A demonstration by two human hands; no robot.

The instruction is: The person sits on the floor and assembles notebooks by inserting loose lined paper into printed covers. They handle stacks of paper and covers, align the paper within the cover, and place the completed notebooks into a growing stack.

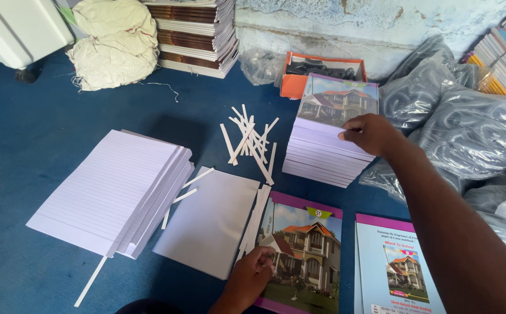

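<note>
At the lower centre of the frame, the left hand (251, 274) is laid on the near left edge of a notebook cover (303, 254) printed with a house, its fingers (263, 256) curled and pinching that edge beside a white sheet (209, 220). At the centre right, the right hand (370, 134) is set on a stack of notebooks (322, 152) on the blue floor (43, 134), fingers bent and closed lightly over the stack's top right edge. Loose paper strips (249, 141) are scattered left of the stack, and a pile of ruled paper (110, 189) is spread at the left.
</note>
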